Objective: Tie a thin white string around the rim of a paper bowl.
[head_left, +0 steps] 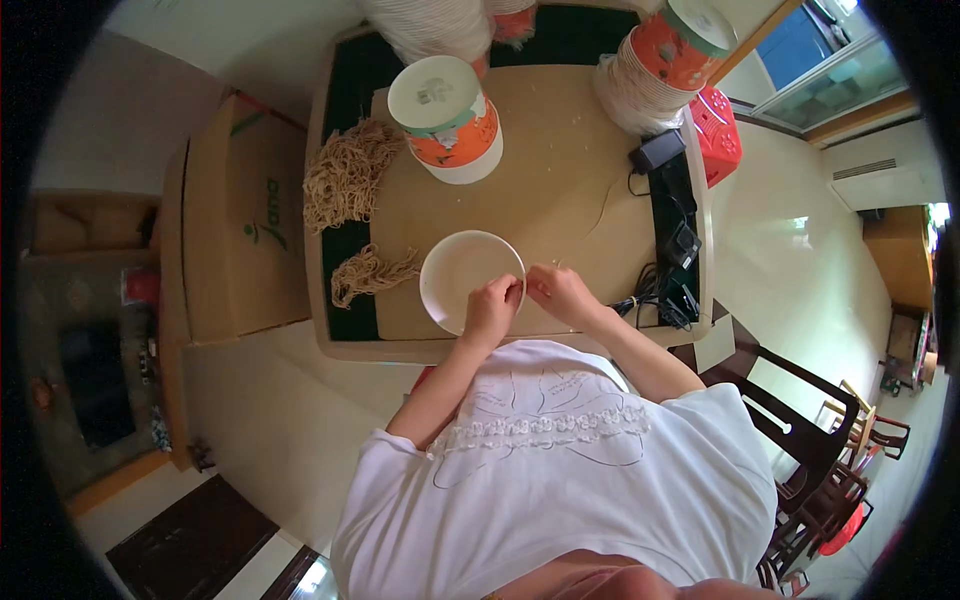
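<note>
A round white paper tub [455, 272] stands at the table's near edge, its mouth facing up. Over its right rim, my left hand [494, 306] pinches with the fingertips pressed together. My right hand [562, 296] meets it from the right, just outside the rim, with thumb and forefinger closed. Whatever lies between the fingertips is too small to make out. To the left of the tub rests a small bundle of tan twisted cords [366, 274]. A larger heap of the same cords [350, 176] lies farther back.
Beyond the tub stands an orange-and-white tub stack [455, 130]. Another tub stack [670, 65] is at the back right, and white nested tubs [430, 28] at the back. A black power adapter [657, 151] and cables [655, 296] line the right edge. A cardboard box [235, 220] stands left.
</note>
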Demonstrator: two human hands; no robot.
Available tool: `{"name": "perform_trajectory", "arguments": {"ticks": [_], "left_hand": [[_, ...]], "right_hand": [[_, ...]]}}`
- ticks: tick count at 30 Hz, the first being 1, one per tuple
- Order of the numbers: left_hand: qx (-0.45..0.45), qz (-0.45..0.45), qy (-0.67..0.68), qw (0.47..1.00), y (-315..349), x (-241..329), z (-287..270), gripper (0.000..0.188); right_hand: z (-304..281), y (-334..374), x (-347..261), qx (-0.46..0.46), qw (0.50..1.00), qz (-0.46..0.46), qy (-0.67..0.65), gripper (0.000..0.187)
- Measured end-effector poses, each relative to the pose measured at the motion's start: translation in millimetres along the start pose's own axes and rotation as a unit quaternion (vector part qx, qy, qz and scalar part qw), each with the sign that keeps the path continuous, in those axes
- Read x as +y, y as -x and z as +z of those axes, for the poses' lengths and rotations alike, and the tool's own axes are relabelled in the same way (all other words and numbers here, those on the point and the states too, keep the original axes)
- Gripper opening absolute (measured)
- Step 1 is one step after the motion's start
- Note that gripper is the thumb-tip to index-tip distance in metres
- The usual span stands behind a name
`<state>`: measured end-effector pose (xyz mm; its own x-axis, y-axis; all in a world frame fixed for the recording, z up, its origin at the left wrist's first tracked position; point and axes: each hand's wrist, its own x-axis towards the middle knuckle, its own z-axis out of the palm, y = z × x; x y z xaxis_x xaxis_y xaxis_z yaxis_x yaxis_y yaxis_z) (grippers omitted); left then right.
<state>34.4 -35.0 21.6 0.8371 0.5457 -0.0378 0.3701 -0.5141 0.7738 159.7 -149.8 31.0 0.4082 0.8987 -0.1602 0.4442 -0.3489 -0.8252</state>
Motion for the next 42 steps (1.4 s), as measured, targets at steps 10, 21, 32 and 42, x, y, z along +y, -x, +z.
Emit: {"name": "perform_trajectory", "arguments": {"ticks": [10, 21, 32, 42], "left_hand": [[0.052, 0.002, 0.025, 0.998, 8.8, -20.2, 6.9, 0.007], [0.038, -0.068, 0.127, 0.989, 22.5, -19.8, -16.6, 0.008], [-0.05, -0.067, 0.153, 0.985, -7.7, -14.1, -33.8, 0.027], [-0.162, 0.052, 0.087, 0.982, -28.7, -31.4, -7.1, 0.016]], "right_hand": [[-83.4, -72.3, -61.3, -0.076, 0.894, -0.22, 0.382, 0.026], [-8.8, -36.0, -55.0, -0.045, 0.971, -0.184, 0.145, 0.014], [29.9, 7.3, -29.7, 0.077, 0.994, -0.068, 0.024, 0.008], [15.2, 12.5, -25.7, 0.055, 0.998, -0.025, 0.004, 0.011]]}}
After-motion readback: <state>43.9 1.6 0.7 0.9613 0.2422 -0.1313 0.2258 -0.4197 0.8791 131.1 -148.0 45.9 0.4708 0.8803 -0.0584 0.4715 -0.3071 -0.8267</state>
